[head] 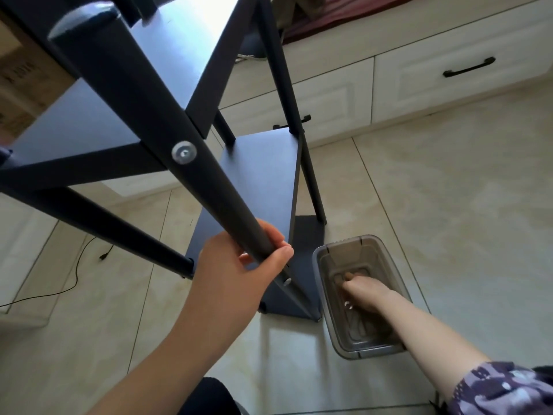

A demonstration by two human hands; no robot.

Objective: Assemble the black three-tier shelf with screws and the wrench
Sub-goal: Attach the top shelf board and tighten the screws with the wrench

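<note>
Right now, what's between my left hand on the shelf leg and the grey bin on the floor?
In the head view, the shelf's lowest black board lies between left hand and grey bin.

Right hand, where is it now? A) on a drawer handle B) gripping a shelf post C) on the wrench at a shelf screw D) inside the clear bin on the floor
D: the right hand reaches down into the clear bin on the tile floor, while the left hand grips the shelf post.

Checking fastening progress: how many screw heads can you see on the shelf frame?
2: one screw with washer at the middle shelf joint on the near post, one screw lower, just below the left hand. Others may be hidden.
</note>
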